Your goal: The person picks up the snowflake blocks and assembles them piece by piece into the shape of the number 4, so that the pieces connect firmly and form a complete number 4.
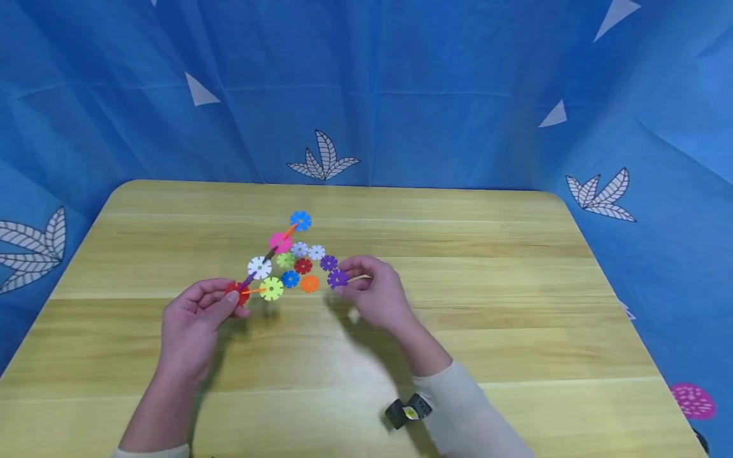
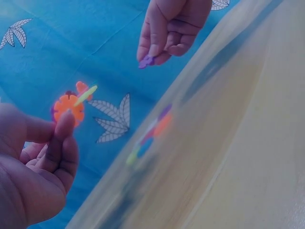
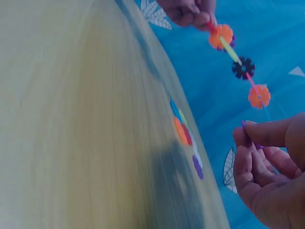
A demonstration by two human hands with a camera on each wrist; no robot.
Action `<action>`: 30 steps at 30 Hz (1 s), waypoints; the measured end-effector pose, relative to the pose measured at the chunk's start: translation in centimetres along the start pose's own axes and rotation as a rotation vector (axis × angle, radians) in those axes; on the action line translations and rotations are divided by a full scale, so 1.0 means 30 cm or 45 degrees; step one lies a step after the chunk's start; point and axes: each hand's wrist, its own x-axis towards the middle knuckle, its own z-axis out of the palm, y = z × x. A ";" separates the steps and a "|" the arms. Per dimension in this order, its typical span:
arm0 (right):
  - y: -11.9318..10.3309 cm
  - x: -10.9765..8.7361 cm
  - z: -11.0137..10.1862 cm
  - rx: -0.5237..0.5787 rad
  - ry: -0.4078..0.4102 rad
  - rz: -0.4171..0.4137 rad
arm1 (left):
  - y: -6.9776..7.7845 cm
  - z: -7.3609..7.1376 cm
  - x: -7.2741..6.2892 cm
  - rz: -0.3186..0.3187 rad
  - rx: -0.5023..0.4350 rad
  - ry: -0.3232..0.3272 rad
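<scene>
My left hand (image 1: 195, 321) pinches a red notched disc (image 1: 236, 294) between thumb and fingers. That disc is at the near end of a chain of interlocked snowflake discs, which runs away to the right through a white disc (image 1: 260, 268) and a pink disc (image 1: 280, 242) to a blue disc (image 1: 300, 221). A lime-green disc (image 1: 272, 289) joins on through an orange disc seen edge-on. In my right hand (image 1: 378, 292), thumb and fingertips pinch a purple disc (image 1: 337, 278), apart from the chain. Both hands are raised over the table in the wrist views.
Several loose discs lie on the wooden table (image 1: 515, 286) between the hands, among them an orange disc (image 1: 310, 284), a dark red disc (image 1: 303, 266) and another purple disc (image 1: 329, 263). A black wrist device (image 1: 409, 411) sits at the right sleeve. A blue patterned cloth (image 1: 401, 114) hangs behind.
</scene>
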 end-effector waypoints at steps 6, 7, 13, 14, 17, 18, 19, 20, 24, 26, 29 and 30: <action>-0.015 -0.026 0.034 0.088 -0.032 -0.044 | 0.004 0.004 -0.001 -0.018 -0.003 -0.006; -0.015 -0.028 0.040 0.108 -0.035 -0.044 | 0.004 0.005 -0.002 -0.021 -0.003 -0.006; -0.014 -0.043 0.071 0.216 -0.063 -0.059 | 0.000 0.011 -0.004 -0.029 0.008 -0.013; -0.013 -0.044 0.076 0.231 -0.070 -0.066 | -0.001 0.012 -0.004 -0.028 0.007 -0.015; -0.013 -0.044 0.092 0.274 -0.096 -0.073 | -0.003 0.012 -0.004 -0.024 -0.006 -0.021; -0.013 -0.043 0.098 0.282 -0.104 -0.073 | -0.003 0.012 -0.005 -0.023 -0.003 -0.023; -0.013 -0.042 0.102 0.294 -0.114 -0.072 | -0.004 0.011 -0.005 -0.024 0.001 -0.024; -0.012 -0.042 0.107 0.302 -0.123 -0.070 | -0.004 0.011 -0.006 -0.024 0.004 -0.025; -0.009 -0.040 0.120 0.307 -0.149 -0.068 | -0.004 0.009 -0.008 -0.022 0.012 -0.026; -0.007 -0.039 0.124 0.307 -0.155 -0.069 | -0.004 0.009 -0.010 -0.023 0.007 -0.027; -0.006 -0.037 0.128 0.307 -0.162 -0.073 | -0.001 0.008 -0.013 -0.027 0.008 -0.028; -0.006 -0.037 0.129 0.313 -0.163 -0.078 | 0.000 0.009 -0.014 -0.030 0.007 -0.028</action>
